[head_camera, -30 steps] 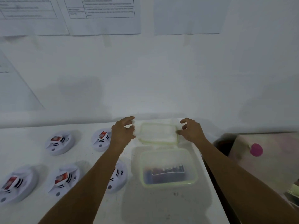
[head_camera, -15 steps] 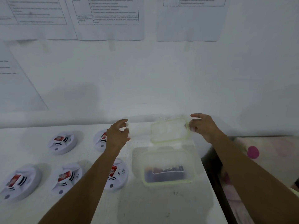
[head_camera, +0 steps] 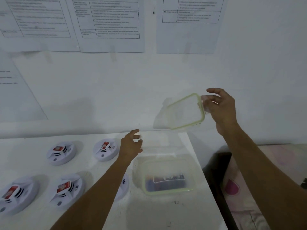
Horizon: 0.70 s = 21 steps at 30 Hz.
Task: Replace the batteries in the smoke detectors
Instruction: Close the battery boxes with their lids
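Right hand [head_camera: 221, 108] is up at right of centre, fingers pinched on the right edge clip of a clear lid [head_camera: 185, 112] with a green seal; the lid is tilted, in the air, in front of the wall and above the far right corner of the table [head_camera: 93, 218]. Left hand [head_camera: 132, 146] hovers low at centre frame over the table, fingers loosely curled and partly spread, nothing in them; can't tell if the fingertips touch anything. Just below and right of it sits an open clear container [head_camera: 166, 176] with a green rim, on the table near its right edge; dark batteries [head_camera: 165, 181] lie in the bottom, count unreadable through the plastic. Smoke detectors are on the table, left half of frame, all white and round with a red-labelled block on top: one at far left [head_camera: 61, 152], one just left of the left hand [head_camera: 104, 150], one at the lower left edge [head_camera: 15, 195], one right of that [head_camera: 66, 190], and a fifth [head_camera: 123, 185] mostly hidden behind the left forearm, just beside the container. Printed sheets [head_camera: 109, 24] are stuck on the wall across the top; text too blurred to read.
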### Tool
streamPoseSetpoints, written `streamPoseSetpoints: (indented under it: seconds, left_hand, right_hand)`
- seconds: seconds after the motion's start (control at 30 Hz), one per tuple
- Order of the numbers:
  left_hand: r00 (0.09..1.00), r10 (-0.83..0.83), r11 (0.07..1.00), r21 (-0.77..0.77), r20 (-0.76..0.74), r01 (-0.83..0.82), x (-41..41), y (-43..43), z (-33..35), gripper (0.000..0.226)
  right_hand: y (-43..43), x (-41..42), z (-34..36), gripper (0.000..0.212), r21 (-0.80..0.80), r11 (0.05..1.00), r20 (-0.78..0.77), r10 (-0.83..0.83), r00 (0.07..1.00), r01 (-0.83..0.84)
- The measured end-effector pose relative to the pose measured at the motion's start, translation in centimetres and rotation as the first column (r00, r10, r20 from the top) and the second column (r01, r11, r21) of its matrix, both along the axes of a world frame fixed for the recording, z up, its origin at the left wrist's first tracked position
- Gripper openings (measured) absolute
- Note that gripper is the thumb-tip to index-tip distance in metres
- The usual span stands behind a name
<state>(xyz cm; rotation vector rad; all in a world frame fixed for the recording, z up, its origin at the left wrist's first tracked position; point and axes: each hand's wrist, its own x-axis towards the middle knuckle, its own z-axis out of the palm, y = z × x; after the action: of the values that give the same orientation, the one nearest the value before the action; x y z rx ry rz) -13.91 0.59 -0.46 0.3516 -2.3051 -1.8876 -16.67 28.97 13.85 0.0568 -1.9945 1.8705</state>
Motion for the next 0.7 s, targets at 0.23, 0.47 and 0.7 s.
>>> streamPoseSetpoints:
  seconds: [0.23,0.47,0.7]
  left_hand:
    - [0.997,0.026,0.994,-0.101,-0.068,-0.033,0.2,-0.3,2.6,0.023]
    - [0.985,-0.095,0.991,0.078,-0.146,0.107,0.4,-2.5,5.2,0.016]
    - [0.971,-0.071,0.959,0.253,-0.229,0.130,0.6,-2.6,5.0,0.025]
  right_hand:
    - [-3.1,0.5,-2.3,0.030,-0.220,0.966,0.101,0.159,0.982,-0.134]
    - [-3.7,-0.1,-4.5,0.026,-0.098,0.979,0.147,0.192,0.970,-0.179]
    - [-2.3,0.1,-6.0,0.021,0.075,0.969,0.049,0.232,0.972,-0.235]
